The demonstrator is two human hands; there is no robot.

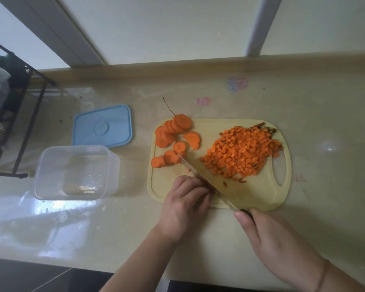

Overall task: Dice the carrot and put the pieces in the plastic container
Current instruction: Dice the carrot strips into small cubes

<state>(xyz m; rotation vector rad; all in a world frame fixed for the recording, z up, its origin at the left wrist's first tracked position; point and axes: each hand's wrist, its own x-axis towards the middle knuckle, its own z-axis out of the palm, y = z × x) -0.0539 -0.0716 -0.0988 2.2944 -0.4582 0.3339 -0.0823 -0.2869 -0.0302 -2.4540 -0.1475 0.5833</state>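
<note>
A pale yellow cutting board [259, 192] lies on the counter. Round carrot slices [173, 135] sit on its left part, and a heap of diced carrot [240, 152] covers its right part. My right hand [270, 241] grips the handle of a knife [207, 182], whose blade slants up-left with its tip by the nearest slices. My left hand [183, 205] rests curled on the board's near edge, against the blade; what lies under its fingers is hidden. The clear plastic container [72, 173] stands to the left of the board and looks empty.
A blue lid [102, 126] lies flat behind the container. A black wire rack [15, 114] stands at the far left of the counter. A thin carrot root end [169, 106] pokes out behind the slices. The counter's front edge runs close below my wrists.
</note>
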